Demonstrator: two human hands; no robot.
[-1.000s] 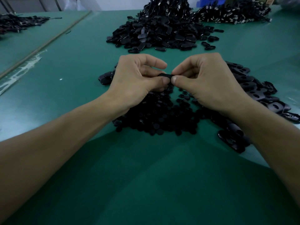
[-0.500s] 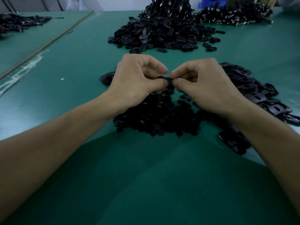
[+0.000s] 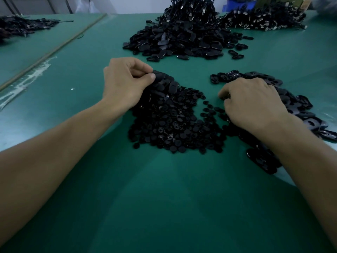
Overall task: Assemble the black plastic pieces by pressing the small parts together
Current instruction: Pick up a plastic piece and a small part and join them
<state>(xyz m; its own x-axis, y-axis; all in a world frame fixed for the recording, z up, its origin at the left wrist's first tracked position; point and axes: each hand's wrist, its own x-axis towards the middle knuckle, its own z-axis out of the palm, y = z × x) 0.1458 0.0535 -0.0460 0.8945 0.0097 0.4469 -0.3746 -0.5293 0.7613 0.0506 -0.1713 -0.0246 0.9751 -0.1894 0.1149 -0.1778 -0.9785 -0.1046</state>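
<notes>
My left hand [image 3: 125, 83] pinches a flat black oval piece [image 3: 159, 76] between thumb and curled fingers, at the top left edge of a heap of small round black parts [image 3: 173, 123]. My right hand [image 3: 253, 105] lies knuckles up between that heap and a spread of larger black pieces with holes [image 3: 300, 106]. Its curled fingertips touch small parts on the cloth; whether they hold one is hidden.
A green table cover [image 3: 164, 198] fills the view. A big mound of black oval pieces [image 3: 182, 39] lies at the back centre, another pile with metal bits [image 3: 264, 19] at the back right. A dark pile [image 3: 21, 28] sits far left beyond a seam.
The hands, which met over the heap pressing one piece, have parted. The left went left and away with the oval piece; the right dropped to the cloth on the right.
</notes>
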